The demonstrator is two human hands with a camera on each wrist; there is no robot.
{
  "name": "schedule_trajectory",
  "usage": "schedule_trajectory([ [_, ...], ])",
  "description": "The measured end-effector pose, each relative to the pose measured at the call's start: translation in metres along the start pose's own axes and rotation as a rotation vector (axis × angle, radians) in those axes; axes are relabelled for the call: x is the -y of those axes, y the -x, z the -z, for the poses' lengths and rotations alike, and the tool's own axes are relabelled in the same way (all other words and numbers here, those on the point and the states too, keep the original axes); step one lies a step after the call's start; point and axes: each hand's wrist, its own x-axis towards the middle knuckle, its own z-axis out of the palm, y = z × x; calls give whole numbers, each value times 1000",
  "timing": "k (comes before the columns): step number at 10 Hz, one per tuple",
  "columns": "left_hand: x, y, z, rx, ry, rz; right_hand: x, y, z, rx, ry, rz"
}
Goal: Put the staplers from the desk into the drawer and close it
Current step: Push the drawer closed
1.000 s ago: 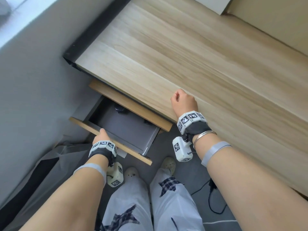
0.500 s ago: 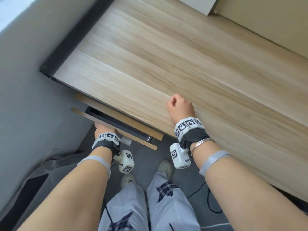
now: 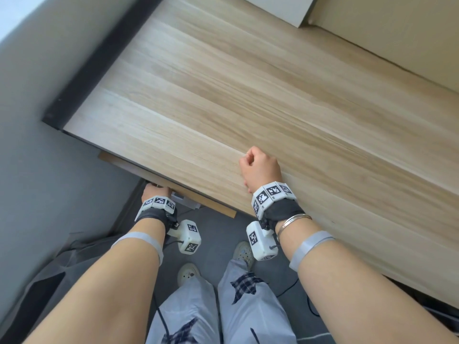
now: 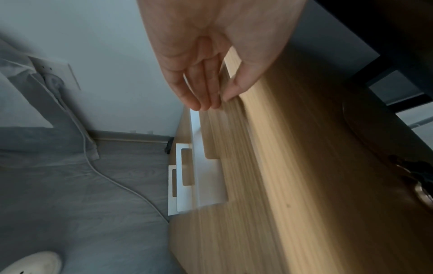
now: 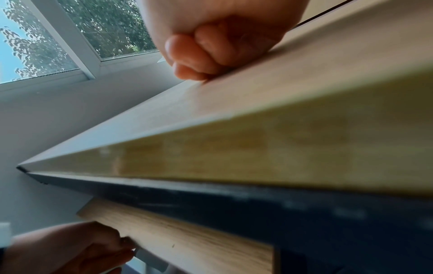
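The wooden drawer front [image 3: 213, 207] sits pushed in under the front edge of the desk [image 3: 248, 95], so its inside is hidden. No stapler shows in any view. My left hand [image 3: 155, 189] is at the drawer front's left part. In the left wrist view, my left hand [image 4: 219, 101] pinches the panel's edge [image 4: 281, 166], thumb on one side and straight fingers on the other. My right hand [image 3: 260, 167] rests as a fist on the desk near its front edge. The right wrist view shows the right hand's [image 5: 199, 61] fingers curled with nothing in them.
A grey wall runs along the left. On the grey floor lie a white cable [image 4: 112, 181] and grey cloth, and my shoes [image 3: 188, 274] stand below the drawer. White flat pieces [image 4: 185, 178] hang beside the drawer front. A white box [image 3: 285, 8] sits at the desk's far edge.
The drawer has slid from wide open to fully in, with my left hand following it. My right fist has stayed on the desk.
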Motion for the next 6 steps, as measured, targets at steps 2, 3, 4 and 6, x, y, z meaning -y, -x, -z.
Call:
schedule_trajectory([
  [2, -3, -2, -3, 10, 44, 29, -1, -1, 1, 9, -18, 5],
  [3, -2, -5, -4, 23, 83, 44, -3, -1, 2, 12, -24, 0],
  [4, 2, -11, -5, 28, 117, 33, -4, -3, 0, 13, -42, 4],
  [6, 7, -14, 1, 83, 31, -18, -6, -6, -4, -26, -38, 21],
])
